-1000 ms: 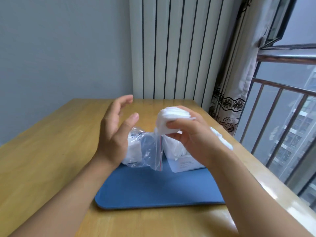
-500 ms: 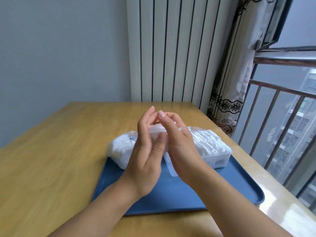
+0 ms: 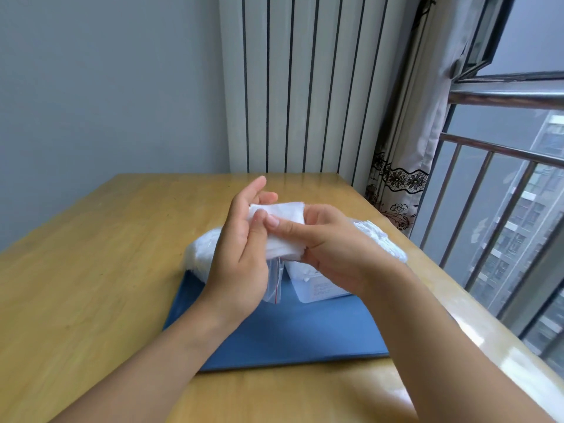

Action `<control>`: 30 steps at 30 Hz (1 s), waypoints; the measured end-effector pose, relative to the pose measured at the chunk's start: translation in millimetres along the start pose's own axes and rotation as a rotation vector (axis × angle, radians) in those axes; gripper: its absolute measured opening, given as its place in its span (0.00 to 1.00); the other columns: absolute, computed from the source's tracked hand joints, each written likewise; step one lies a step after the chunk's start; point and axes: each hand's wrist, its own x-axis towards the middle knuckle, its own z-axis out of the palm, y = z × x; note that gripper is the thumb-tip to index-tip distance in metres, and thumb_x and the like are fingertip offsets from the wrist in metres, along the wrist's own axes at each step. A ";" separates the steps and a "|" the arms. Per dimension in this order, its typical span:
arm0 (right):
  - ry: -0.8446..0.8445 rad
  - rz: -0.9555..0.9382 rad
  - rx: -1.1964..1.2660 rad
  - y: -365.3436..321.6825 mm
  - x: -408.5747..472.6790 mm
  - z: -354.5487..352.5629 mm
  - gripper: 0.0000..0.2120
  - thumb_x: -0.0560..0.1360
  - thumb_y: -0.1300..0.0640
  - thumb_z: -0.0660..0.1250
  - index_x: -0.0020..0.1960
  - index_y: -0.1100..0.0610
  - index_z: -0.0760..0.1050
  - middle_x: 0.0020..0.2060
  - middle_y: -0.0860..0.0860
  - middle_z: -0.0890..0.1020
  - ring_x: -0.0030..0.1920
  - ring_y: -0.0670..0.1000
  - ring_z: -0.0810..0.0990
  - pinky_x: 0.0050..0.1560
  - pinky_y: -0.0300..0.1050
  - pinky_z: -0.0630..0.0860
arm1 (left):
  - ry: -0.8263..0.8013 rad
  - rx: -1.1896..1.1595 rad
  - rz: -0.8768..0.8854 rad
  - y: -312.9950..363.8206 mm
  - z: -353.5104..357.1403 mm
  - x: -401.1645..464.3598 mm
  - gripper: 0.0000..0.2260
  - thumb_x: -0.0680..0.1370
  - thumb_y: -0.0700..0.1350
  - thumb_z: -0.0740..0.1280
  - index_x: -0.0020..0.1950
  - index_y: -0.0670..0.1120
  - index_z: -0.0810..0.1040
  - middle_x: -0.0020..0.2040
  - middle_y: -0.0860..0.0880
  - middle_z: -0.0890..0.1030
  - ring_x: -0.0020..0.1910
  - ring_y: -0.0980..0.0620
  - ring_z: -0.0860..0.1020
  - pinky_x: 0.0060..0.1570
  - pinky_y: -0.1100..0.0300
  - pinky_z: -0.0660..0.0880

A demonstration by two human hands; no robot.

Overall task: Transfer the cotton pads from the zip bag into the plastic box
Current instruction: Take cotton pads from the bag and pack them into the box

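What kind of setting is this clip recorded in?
Probably a room in a high-rise flat: a wooden table beside a white radiator, a patterned curtain, and a barred window facing apartment blocks.

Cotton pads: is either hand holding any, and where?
Both. A stack of pads is held between the left hand and right hand, one at each end.
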 end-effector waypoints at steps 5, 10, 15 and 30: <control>0.291 0.038 0.009 -18.5 -5.8 -50.5 0.13 0.70 0.60 0.75 0.53 0.63 0.82 0.46 0.58 0.86 0.47 0.53 0.85 0.55 0.52 0.81 | -0.135 0.257 0.130 -6.2 -4.3 -3.5 0.24 0.79 0.58 0.62 0.74 0.56 0.64 0.70 0.58 0.69 0.69 0.57 0.69 0.67 0.65 0.66; 0.437 0.219 -0.284 -13.3 -4.2 -64.3 0.19 0.63 0.52 0.74 0.51 0.60 0.82 0.48 0.60 0.85 0.47 0.57 0.85 0.36 0.44 0.79 | -0.365 0.732 0.423 -18.0 -4.5 -6.7 0.24 0.73 0.52 0.72 0.69 0.51 0.74 0.65 0.58 0.75 0.68 0.52 0.69 0.70 0.56 0.65; 0.308 0.413 -0.700 -7.5 -2.7 -55.4 0.11 0.68 0.52 0.76 0.42 0.56 0.77 0.31 0.51 0.77 0.25 0.47 0.73 0.26 0.38 0.65 | -0.574 0.896 0.403 -29.2 -6.9 -6.8 0.19 0.75 0.59 0.66 0.63 0.54 0.78 0.57 0.60 0.80 0.63 0.56 0.71 0.67 0.57 0.65; 0.454 0.526 -1.474 9.7 4.6 -46.3 0.18 0.69 0.54 0.75 0.37 0.53 0.64 0.34 0.49 0.72 0.36 0.52 0.72 0.33 0.42 0.65 | -0.570 0.932 0.447 -30.7 0.7 -2.7 0.02 0.75 0.51 0.69 0.46 0.55 0.79 0.45 0.59 0.79 0.52 0.54 0.75 0.58 0.62 0.64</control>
